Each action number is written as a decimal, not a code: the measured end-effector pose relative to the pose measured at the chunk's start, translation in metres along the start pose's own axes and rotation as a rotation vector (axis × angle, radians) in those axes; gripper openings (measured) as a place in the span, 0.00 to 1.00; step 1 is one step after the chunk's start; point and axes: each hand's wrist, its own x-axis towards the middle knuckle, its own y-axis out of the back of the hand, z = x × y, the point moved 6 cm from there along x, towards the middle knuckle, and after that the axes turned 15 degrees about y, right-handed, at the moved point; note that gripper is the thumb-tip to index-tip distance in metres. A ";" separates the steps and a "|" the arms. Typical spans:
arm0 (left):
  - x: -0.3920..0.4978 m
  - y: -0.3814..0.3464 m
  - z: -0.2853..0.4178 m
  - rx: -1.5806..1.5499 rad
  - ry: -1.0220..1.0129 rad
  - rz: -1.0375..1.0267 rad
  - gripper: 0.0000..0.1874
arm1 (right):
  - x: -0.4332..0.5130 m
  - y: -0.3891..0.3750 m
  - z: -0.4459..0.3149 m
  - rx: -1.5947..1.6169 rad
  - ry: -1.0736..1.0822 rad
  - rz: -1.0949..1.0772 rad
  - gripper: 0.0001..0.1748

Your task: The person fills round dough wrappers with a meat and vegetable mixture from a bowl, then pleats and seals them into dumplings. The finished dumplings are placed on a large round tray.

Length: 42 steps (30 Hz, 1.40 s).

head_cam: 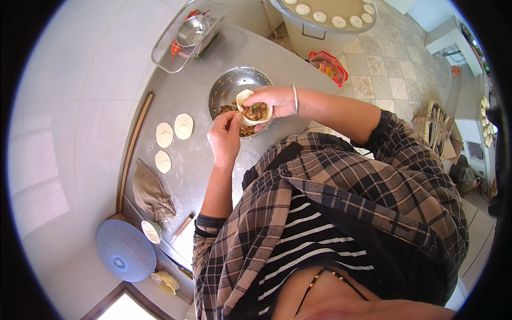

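My right hand [276,105], wearing a pale bangle, cups a round dough wrapper [266,117] filled with chopped filling [255,111]. Its thumb lies over the filling at the wrapper's edge. At the wrapper's near left rim, the thumb and fingertips of my left hand [225,134] pinch the dough. Both hands are above a stainless steel bowl [226,86], which contains more chopped filling and is partly hidden by them. Left of the bowl, three flat dough rounds [183,126] lie on the metal worktop [196,168].
A wire basket [173,71] holds a metal bowl [193,31]. Along the wall runs a wooden strip [135,148]; nearby are a cloth [150,190], a flour bowl [152,232], a rolling pin [183,227] and a blue plastic cover [126,250]. Shaped buns [338,22] ring a large tub's top [320,10].
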 end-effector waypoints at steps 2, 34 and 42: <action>0.001 0.000 -0.012 -0.161 0.186 -0.035 0.10 | -0.003 -0.001 -0.002 0.172 0.062 0.065 0.19; -0.005 0.001 0.001 -0.185 -0.010 0.043 0.05 | -0.007 -0.004 -0.009 0.112 0.050 0.024 0.17; -0.008 -0.007 0.003 -0.194 0.054 -0.003 0.08 | -0.006 -0.002 0.003 -0.049 0.268 0.130 0.20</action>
